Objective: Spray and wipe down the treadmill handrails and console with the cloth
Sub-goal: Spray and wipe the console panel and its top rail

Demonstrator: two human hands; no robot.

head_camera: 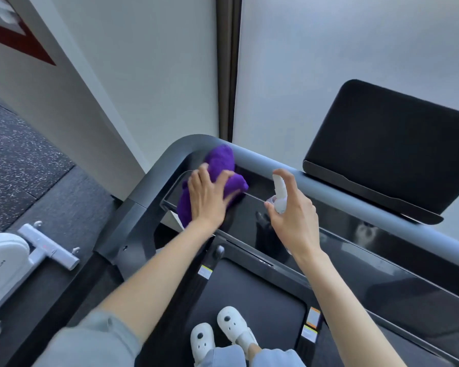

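My left hand [208, 198] presses a purple cloth [223, 165] flat against the left end of the glossy black console panel [249, 218], just below the grey front handrail [260, 160]. Its fingers lie spread over the cloth. My right hand [293, 215] grips a small white spray bottle [280, 193] upright above the panel, with the index finger curled over the nozzle top. The dark screen [382, 152] stands tilted at the right behind the rail. The grey left handrail [141, 205] curves down toward me.
I stand on the treadmill belt [249, 295] in white clogs [233, 329]. A white exercise machine [8, 263] sits on the speckled floor to the left. A white wall and frosted panels with a dark post [228, 67] rise right behind the treadmill.
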